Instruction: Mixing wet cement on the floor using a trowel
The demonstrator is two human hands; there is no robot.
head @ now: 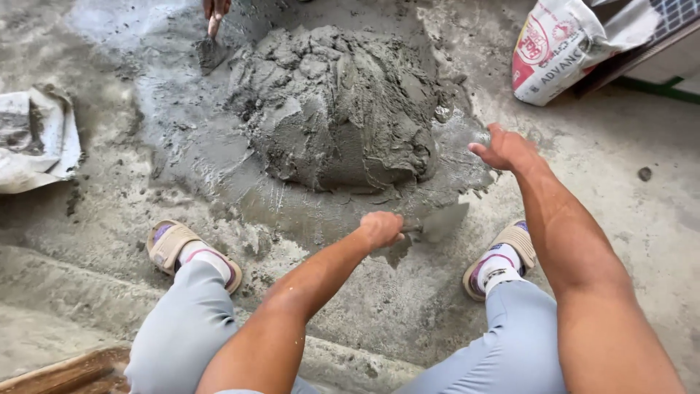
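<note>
A grey trowel (441, 222) lies low over the wet smear at the near foot of a mound of grey mortar (339, 106) heaped on the concrete floor (642, 219). The left hand (380, 228) has its grip clenched round the trowel's handle, blade pointing right. The right hand (507, 149) hovers just right of the mound, its grip released, fingers loosely spread and holding nothing. At the far side of the mound, another person's hand (216, 9) holds a second trowel (210, 49) whose blade rests on the wet floor. The person's two sandalled feet stand on either side of the near smear. At the top right leans a white sack (561, 44) with a red panel and printed lettering; at the left edge lies a crumpled, dusty grey-white empty bag (36, 138).
</note>
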